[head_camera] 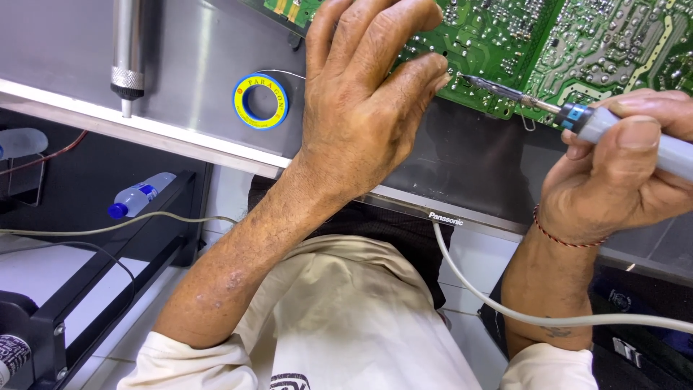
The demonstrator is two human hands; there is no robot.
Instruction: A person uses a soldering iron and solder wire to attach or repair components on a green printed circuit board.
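Soldering on a green circuit board

The right hand grips a soldering iron, its tip just past the left hand's fingertips, which rest half-curled on the circuit board. A solder spool lies beside that wrist.

Bright, even daylight fills the view, with soft glare streaking the metal panel. Focus is sharp centrally; edges bend slightly.

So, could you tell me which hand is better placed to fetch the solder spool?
Left, probably. The left hand rests on the circuit board right beside the solder spool, holding nothing visible, while the right hand grips the soldering iron.
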